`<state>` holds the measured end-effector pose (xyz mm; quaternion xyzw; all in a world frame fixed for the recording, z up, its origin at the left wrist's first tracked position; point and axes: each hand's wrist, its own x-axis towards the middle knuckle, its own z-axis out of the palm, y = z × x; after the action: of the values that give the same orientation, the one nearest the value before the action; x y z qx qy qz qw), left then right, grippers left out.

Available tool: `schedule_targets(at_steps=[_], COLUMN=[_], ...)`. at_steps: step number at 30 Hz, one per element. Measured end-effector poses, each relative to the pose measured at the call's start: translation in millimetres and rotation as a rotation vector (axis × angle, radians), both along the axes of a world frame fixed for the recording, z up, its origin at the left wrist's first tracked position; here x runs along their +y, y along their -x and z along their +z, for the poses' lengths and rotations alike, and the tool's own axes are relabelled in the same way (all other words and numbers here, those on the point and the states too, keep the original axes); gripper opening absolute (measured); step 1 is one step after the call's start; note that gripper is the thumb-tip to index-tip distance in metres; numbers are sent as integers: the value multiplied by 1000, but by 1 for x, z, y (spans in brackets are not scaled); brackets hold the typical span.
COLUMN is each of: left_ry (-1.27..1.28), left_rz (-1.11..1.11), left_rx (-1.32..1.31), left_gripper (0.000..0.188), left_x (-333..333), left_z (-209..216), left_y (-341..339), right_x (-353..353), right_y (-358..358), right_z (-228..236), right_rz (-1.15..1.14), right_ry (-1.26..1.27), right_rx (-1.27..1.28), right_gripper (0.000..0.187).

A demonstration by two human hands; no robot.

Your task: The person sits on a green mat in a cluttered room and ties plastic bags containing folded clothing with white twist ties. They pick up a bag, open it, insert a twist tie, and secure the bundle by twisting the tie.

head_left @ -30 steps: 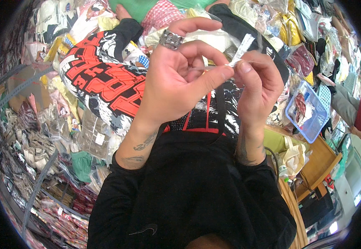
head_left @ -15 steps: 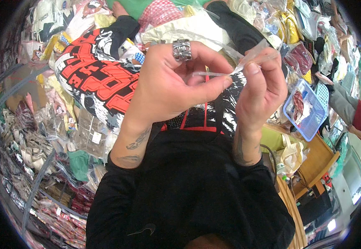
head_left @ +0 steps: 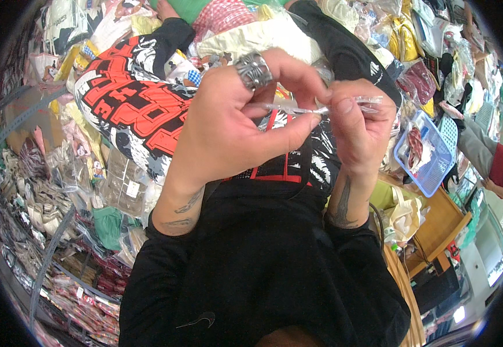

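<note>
- A thin strip of clear plastic, twisted narrow, lies nearly level between two bare hands at the upper centre of the frame; half a second ago, its far end flared upward as loose film.
- The right hand has its grip pinching the strip between thumb and fingers; the short end now lies flat across them.
- The left hand has thumb and forefinger tips spread, the strip crossing their gap; a moment ago these tips were closer together. Whether its curled fingers clasp the other end cannot be told.
- The flattened, narrower shape suggests the film is being gathered or twisted.
- The left palm and right thumb hide parts of the strip; a chunky metal ring sits on the left hand.
- Beneath, printed trousers in black, white and red fill the upper left-centre, with a cream cloth at the top.
- At right are a blue basket, a cream bag and a co-worker's dark red sleeve.
- Packaged goods crowd the left.
</note>
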<state>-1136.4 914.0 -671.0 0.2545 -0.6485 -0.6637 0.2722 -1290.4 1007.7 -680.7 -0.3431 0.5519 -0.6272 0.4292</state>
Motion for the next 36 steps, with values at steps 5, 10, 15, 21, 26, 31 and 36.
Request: schedule_targets(at_steps=[5, 10, 15, 21, 26, 31, 36], left_ry=[12, 232, 344, 344, 120, 163, 384], left_rz=[24, -61, -75, -79, -51, -29, -95], left_rx=[-34, -10, -128, -161, -34, -133, -178], left_gripper=[20, 10, 8, 7, 7, 14, 11], left_x=[1, -4, 0, -2, 4, -5, -17], left_z=[0, -20, -19, -18, -11, -13, -9], left_y=[4, 7, 8, 4, 12, 4, -1], right_x=[-8, -3, 0, 10, 15, 12, 13], right_y=[10, 35, 36, 37, 42, 42, 38], right_z=[-7, 7, 5, 1, 8, 0, -6], right_rz=[-23, 335, 328, 26, -146, -192, -207], right_ry=[102, -172, -276, -216, -181, -172, -162], right_rx=[466, 382, 175, 210, 180, 293, 234], right_gripper=[8, 12, 18, 17, 20, 21, 19])
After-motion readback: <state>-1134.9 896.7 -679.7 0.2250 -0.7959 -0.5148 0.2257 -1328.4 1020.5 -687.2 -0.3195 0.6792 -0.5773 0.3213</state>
